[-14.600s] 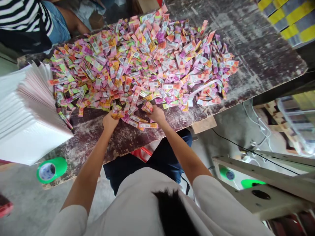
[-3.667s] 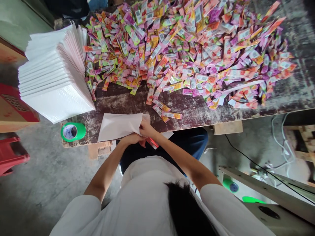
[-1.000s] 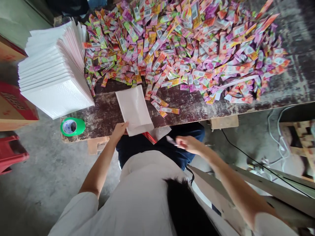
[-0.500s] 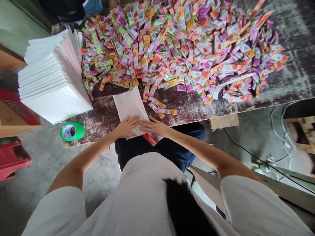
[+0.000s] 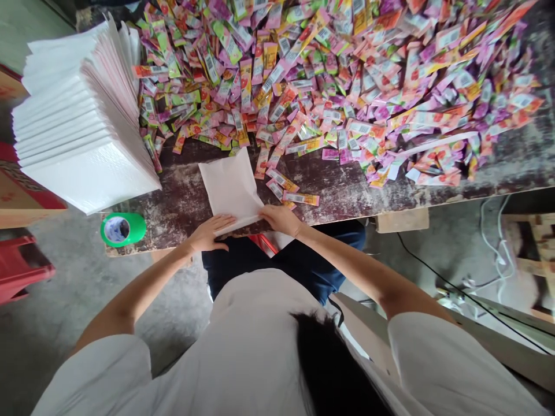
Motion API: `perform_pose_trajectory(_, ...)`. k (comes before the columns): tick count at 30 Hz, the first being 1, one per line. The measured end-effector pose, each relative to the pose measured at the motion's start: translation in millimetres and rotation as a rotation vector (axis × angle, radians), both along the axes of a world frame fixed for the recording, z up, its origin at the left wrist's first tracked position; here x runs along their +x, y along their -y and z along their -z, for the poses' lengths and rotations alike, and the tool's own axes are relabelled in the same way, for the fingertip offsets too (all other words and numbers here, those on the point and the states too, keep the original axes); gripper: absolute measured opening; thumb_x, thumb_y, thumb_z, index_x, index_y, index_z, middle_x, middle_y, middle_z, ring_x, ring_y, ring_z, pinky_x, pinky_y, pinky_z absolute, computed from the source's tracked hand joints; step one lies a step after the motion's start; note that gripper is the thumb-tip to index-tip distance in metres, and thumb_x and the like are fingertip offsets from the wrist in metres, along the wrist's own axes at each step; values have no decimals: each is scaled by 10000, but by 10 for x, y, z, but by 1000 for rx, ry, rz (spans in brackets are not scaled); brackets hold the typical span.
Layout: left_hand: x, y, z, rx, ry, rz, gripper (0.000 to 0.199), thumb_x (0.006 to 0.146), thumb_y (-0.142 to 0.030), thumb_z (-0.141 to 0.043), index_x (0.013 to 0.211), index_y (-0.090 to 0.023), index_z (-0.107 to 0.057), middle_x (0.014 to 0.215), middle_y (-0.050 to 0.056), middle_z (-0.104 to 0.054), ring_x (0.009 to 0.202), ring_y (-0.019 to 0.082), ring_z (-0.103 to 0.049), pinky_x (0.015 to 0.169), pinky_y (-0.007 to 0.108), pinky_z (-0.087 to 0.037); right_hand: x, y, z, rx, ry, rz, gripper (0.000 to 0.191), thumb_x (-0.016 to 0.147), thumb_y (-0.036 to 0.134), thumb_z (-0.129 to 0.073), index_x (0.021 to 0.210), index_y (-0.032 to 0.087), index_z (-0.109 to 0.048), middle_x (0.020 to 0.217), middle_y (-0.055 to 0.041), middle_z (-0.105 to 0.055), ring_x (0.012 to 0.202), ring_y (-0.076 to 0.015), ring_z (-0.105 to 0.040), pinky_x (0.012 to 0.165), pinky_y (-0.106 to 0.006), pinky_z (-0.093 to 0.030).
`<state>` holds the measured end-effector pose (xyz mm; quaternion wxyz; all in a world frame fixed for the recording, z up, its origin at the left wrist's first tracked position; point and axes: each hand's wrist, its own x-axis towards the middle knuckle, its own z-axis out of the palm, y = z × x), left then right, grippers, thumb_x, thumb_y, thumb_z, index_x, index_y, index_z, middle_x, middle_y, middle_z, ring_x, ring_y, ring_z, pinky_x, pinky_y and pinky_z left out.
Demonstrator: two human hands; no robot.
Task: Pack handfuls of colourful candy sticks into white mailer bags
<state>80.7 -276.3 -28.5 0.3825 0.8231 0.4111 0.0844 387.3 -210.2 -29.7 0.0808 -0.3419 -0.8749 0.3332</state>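
My left hand (image 5: 211, 231) lies flat, fingers spread and gripping nothing, palm pressing the near left corner of the white padded envelope (image 5: 230, 186) onto the table. My right hand (image 5: 281, 218) sits at the near right corner, fingers curled over the envelope's near edge; whether they pinch it or just press, I cannot tell from here. Both hands bracket that near end, which I judge keeps the envelope from sliding on the rough board and flattens its edge.

The envelope lies at the near edge of the worn wooden table (image 5: 342, 193), tilted a little, its far end pointing toward the sachets. Just to its right, three or four loose sachets (image 5: 284, 188) lie apart from the rest, close enough for my right hand to reach.

Beyond, the far half of the table is buried under a big heap of colourful sachets (image 5: 338, 81), pink, purple, orange, green, barcodes showing. At far left, a tall stack of white padded envelopes (image 5: 78, 133) leans fanned, its right flank touching the heap, handy to my left arm. Near left, on the table corner, a green tape roll (image 5: 122, 229) lies flat. Under the table edge, between my hands, a bit of something red (image 5: 264, 242) peeks out above my dark trousers.
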Motion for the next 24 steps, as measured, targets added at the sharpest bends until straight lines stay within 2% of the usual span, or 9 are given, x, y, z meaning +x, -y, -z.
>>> perform_pose_trajectory(4,185,75,-45,-20,-13,-668,419,906,-492,-503,1053,-170,-727,1013,109,-732,997,234,-657,928,328,-469,-191,-169,-161,50,39,157,287,994,227,-380,1095,145,-636,1058,-122,-672,890,-210,-628,702,-279,-411)
perform_pose_trajectory(6,273,91,-73,-20,-16,-932,379,893,-460,-517,911,-155,-741,812,64,-711,807,197,-640,769,267,-468,-286,-248,-216,88,55,198,302,997,227,-365,1118,143,-628,1071,-127,-653,890,-216,-612,690,-283,-397)
perform_pose_trajectory(7,306,89,-84,-19,-17,-1008,368,878,-453,-536,845,-146,-736,733,42,-681,737,176,-611,709,247,-446,-332,-283,-232,100,68,210,309,997,229,-362,1131,145,-628,1072,-126,-645,882,-218,-606,680,-285,-391)
perform_pose_trajectory(11,356,27,-111,-46,-133,-1114,375,850,-423,-563,621,-139,-650,550,1,-558,602,134,-508,590,237,-341,-481,-374,-184,62,87,254,301,982,243,-399,1128,171,-651,1048,-114,-619,839,-216,-593,677,-292,-395)
perform_pose_trajectory(15,353,-77,-163,-187,-171,-1157,336,821,-423,-593,608,-165,-620,498,-1,-533,621,163,-539,565,240,-329,-520,-374,-25,-53,-78,397,281,930,246,-488,1155,171,-640,1024,-107,-618,893,-218,-599,807,-317,-444)
perform_pose_trajectory(18,364,-113,-262,-263,-76,-1206,279,791,-433,-632,685,-175,-625,539,-5,-562,614,157,-563,567,232,-366,-510,-342,25,-86,-216,615,597,816,286,-637,1371,156,-464,1054,-111,-632,960,-251,-594,878,-386,-458)
perform_pose_trajectory(20,369,-100,-348,-251,16,-1274,278,755,-449,-677,782,-177,-629,596,-10,-586,575,135,-553,552,225,-383,-519,-327,-6,-93,-262,688,710,756,304,-690,1396,153,-422,1091,-131,-634,976,-262,-587,874,-410,-464)
perform_pose_trajectory(22,359,-78,-415,-252,131,-1344,357,708,-494,-719,840,-176,-625,610,-20,-580,511,112,-514,500,218,-370,-550,-328,-57,-183,-284,640,569,749,300,-692,1275,162,-526,1033,-121,-654,907,-238,-595,815,-372,-478)
perform_pose_trajectory(24,335,-77,-443,-378,277,-1392,442,648,-570,-748,777,-171,-610,539,-43,-517,425,91,-435,423,214,-318,-591,-350,-92,-429,-337,609,344,723,331,-734,1018,196,-620,820,-47,-651,722,-181,-572,666,-297,-472)
